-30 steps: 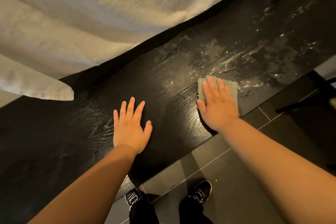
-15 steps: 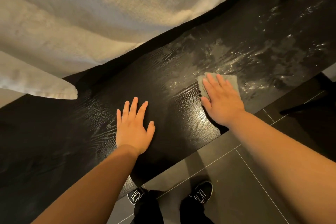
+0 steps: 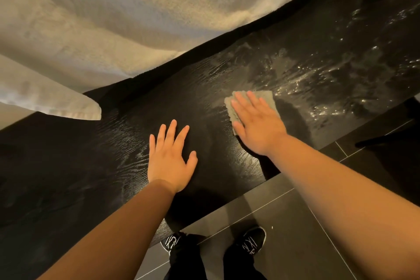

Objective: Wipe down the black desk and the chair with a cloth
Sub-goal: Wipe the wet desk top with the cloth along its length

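Note:
The black desk (image 3: 91,166) runs diagonally across the view, its wood grain shining. Wet streaks and droplets glisten on its right part. A grey cloth (image 3: 261,98) lies flat on the desk, mostly covered by my right hand (image 3: 256,125), which presses on it with straight fingers. My left hand (image 3: 170,159) rests flat on the bare desk to the left of the cloth, fingers spread. At the far right edge a dark shape (image 3: 391,138) stands on the floor; whether it is the chair I cannot tell.
A white textured bedcover (image 3: 136,18) hangs along the desk's far edge, one corner drooping onto it at the left. Dark floor tiles (image 3: 295,234) lie below the near edge, with my black shoes (image 3: 250,243) on them.
My right hand has slid the cloth a little to the left and away from the desk's near edge. My left hand stays flat on the desk.

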{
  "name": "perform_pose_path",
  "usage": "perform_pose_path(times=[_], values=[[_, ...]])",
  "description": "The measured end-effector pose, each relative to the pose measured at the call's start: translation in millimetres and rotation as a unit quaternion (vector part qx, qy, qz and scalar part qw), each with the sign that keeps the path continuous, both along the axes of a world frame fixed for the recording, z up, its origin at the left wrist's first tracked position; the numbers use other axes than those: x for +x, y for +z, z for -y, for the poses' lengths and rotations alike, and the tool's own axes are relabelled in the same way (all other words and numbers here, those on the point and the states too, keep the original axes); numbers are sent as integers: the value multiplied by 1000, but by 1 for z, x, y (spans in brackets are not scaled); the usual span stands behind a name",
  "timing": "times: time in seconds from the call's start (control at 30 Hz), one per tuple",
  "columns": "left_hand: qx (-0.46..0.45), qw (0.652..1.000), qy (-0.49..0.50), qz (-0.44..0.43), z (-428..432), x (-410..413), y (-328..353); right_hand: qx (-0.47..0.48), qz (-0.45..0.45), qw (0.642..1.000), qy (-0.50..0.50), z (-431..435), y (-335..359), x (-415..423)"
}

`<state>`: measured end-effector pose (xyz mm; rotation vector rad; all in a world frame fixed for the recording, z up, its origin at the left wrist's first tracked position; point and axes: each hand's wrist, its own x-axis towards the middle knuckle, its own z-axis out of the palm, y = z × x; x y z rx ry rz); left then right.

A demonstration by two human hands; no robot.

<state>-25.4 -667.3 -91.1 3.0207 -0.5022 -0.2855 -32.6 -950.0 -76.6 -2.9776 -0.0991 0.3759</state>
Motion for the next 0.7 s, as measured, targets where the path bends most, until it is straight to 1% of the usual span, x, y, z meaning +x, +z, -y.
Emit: perform_pose_path(times=[0.1, 0.2, 0.27, 0.37, 0.43, 0.5, 0.6, 0.7], values=[[0, 1000, -1, 1, 1, 0, 1, -8, 10, 997, -74, 35, -1, -11], [0, 1000, 0, -2, 1, 1, 0, -9, 5, 994, -105, 19, 3, -21], [-2, 1000, 0, -1, 1, 0, 0, 5, 10, 998, -68, -17, 4, -28], [0, 1000, 1, -4, 1, 1, 1, 28, -15, 999, 29, -68, 4, -22], [2, 1000, 1, -4, 0, 1, 0, 27, -14, 998, 60, -74, 3, -3], [-3, 1000, 4, -4, 0, 1, 0, 16, -5, 997, 70, -60, 1, 17], [-14, 1000, 7, -3, -1, 0, -1, 15, 22, 1000, -10, -13, 2, 30], [-17, 1000, 5, -1, -1, 1, -1, -2, 23, 995, -102, 36, 2, 20]])
